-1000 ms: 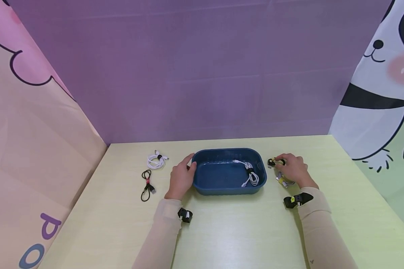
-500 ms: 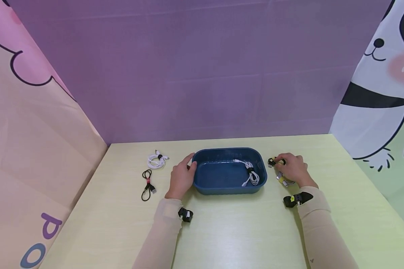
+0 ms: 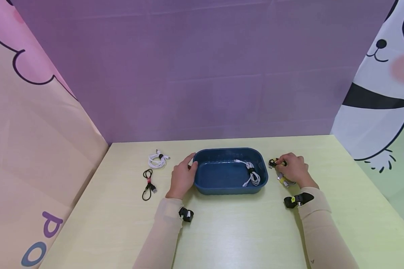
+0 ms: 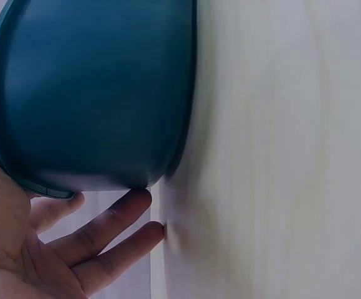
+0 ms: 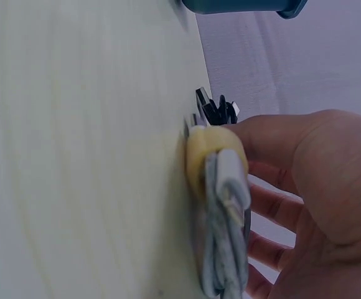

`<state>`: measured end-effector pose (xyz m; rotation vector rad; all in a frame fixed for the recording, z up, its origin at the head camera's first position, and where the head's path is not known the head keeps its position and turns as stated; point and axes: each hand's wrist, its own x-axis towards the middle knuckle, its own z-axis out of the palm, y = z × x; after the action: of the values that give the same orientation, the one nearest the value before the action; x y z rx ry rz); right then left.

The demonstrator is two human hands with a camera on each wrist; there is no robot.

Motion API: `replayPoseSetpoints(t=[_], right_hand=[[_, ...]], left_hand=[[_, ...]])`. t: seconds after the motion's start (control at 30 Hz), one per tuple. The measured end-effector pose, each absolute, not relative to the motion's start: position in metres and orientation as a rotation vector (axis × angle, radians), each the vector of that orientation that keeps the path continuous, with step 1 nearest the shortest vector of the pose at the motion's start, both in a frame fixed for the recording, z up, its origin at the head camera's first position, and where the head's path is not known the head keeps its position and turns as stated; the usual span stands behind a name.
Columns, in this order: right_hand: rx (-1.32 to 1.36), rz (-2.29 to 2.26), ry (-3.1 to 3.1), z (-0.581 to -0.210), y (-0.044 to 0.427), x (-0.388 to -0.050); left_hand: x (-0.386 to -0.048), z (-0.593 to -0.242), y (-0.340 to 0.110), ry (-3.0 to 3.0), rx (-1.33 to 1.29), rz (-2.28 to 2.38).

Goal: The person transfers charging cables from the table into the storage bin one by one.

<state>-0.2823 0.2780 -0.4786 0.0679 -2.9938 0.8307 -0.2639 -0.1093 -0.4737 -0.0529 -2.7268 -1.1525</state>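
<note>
My left hand rests at the left end of a blue plastic bin, thumb at its rim. The left wrist view shows fairly straight fingers against the bin's outer wall. Inside the bin, at the right, lies a coiled white cable with a black tie. To the bin's right, my right hand pinches a black cable at table height. Just below that hand is a grey-white cable with a yellow tie, close to the palm in the right wrist view and partly hidden in the head view.
Left of the bin lie a coiled white cable with a black tie and a black USB cable with a red tie. The pale table meets a purple backdrop at its far edge. Printed cloth panels flank both sides.
Both hands, the bin and the cables keep their places. The whole head view has only shifted very slightly.
</note>
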Motion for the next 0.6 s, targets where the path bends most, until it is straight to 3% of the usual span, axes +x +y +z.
replayPoseSetpoints(t=[0.6], right_hand=[[0.057,0.833,-2.963,-0.4789,0.2775,-0.2823]], left_hand=[[-0.2641,-0.4719,-0.109,-2.744,-0.027,-1.158]])
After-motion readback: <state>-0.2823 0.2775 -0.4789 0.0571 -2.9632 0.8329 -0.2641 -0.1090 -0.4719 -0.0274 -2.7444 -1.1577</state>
